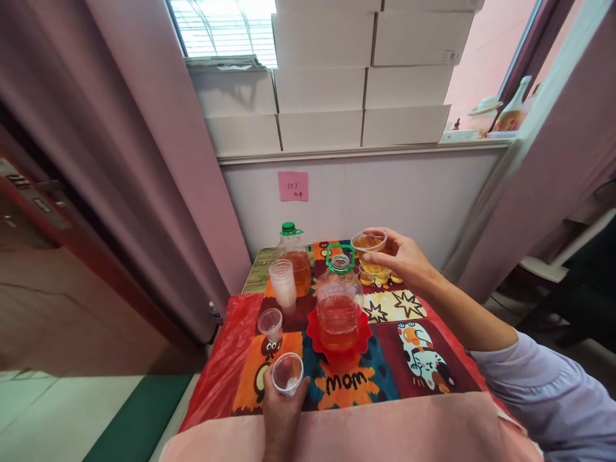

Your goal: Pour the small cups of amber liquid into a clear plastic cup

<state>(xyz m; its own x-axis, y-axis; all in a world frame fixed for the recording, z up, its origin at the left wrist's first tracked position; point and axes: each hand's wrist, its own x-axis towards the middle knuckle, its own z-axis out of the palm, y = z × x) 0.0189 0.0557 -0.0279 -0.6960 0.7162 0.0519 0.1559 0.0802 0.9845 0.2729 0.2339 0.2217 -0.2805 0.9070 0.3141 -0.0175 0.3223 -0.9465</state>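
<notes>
Plastic cups (pixel 369 245) (pixel 287 371) in hands (pixel 285 405) (pixel 408 262) clear the dish rim (pixel 364 339).

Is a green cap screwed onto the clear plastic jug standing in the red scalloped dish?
No, that clear plastic jug shows a bare, open mouth above its green neck ring.

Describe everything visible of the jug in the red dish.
The jug is clear, rounded and looks plastic, with a narrow, uncapped neck and a green loop at it. Reddish-amber liquid fills much of its body. It stands upright in the red dish; neither the left hand nor the right hand holds it.
</notes>
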